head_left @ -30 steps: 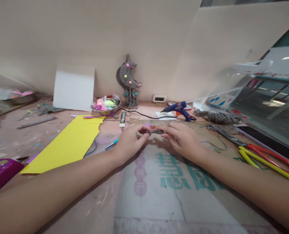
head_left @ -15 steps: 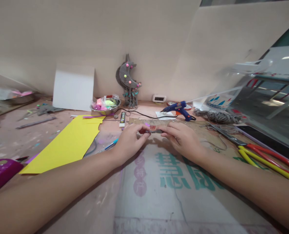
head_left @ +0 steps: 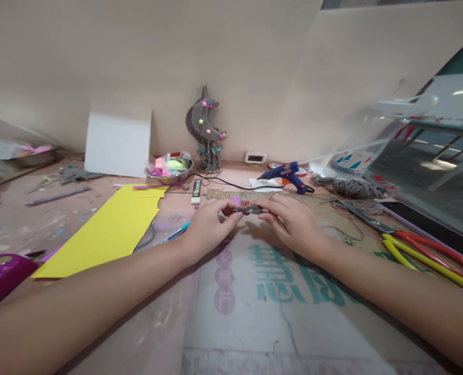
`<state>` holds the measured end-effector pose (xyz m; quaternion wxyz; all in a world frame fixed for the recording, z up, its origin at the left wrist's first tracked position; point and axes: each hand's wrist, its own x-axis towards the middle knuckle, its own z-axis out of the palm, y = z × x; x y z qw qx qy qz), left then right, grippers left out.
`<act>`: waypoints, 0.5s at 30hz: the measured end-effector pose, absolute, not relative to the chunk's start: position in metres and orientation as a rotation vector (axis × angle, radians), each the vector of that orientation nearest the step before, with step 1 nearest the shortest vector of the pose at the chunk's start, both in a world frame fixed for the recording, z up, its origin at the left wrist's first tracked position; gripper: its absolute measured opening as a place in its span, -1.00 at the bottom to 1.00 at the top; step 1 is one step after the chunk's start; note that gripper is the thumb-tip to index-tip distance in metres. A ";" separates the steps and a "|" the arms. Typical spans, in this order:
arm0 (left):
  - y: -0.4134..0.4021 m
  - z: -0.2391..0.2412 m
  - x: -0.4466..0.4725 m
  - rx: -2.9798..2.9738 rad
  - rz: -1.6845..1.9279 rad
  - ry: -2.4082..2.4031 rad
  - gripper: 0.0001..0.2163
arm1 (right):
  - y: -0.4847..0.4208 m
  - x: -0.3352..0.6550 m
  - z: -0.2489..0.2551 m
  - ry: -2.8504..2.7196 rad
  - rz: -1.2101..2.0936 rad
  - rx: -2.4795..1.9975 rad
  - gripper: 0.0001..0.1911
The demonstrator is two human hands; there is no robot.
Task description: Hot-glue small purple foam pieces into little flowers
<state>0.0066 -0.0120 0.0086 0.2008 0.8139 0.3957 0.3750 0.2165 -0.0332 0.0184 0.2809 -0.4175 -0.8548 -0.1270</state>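
Note:
A small grey piece (head_left: pixel 250 210), perhaps wrapped in yarn, spans the gap between my hands above the printed cardboard (head_left: pixel 247 323). My left hand (head_left: pixel 211 221) pinches its left end between thumb and fingers. On its right end, the fingertips of my right hand (head_left: pixel 293 221) are closed. The fingers partly hide the piece, so its full shape does not show. A blue pen (head_left: pixel 175 232) lies beside my left wrist, and a blue glue gun (head_left: pixel 286 176) rests on the table beyond my right hand.
Yellow paper (head_left: pixel 110 229) and a magenta tool (head_left: pixel 7 278) lie left. Red-and-yellow-handled scissors (head_left: pixel 387 228), a phone (head_left: pixel 438 229) and grey yarn (head_left: pixel 344 186) are right. At the back stand a bowl of coloured pieces (head_left: pixel 169 179), a moon ornament (head_left: pixel 203 122) and a small clock (head_left: pixel 255 157).
The grey piece has turned slightly and more of it shows between my fingertips. My left thumb has shifted a little to the right; both arms stay nearly in place.

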 end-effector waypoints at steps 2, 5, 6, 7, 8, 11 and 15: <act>-0.013 0.009 0.007 2.283 1.031 1.095 -0.85 | -0.034 0.216 0.019 -2.294 -0.383 -1.102 -0.65; -0.013 0.009 0.007 2.313 1.013 1.063 -0.85 | -0.033 0.216 0.019 -2.303 -0.428 -1.080 -0.66; -0.013 0.009 0.007 2.324 1.006 1.052 -0.86 | -0.033 0.216 0.019 -2.306 -0.438 -1.072 -0.66; -0.013 0.009 0.007 2.333 1.001 1.043 -0.86 | -0.033 0.216 0.018 -2.311 -0.448 -1.063 -0.67; -0.014 0.009 0.007 2.342 0.995 1.036 -0.86 | -0.033 0.215 0.018 -2.315 -0.458 -1.055 -0.67; -0.015 0.010 0.007 2.352 0.981 1.014 -0.87 | -0.034 0.215 0.018 -2.332 -0.475 -1.033 -0.67; -0.016 0.010 0.007 2.368 0.982 0.981 -0.88 | -0.034 0.214 0.019 -2.340 -0.467 -1.027 -0.68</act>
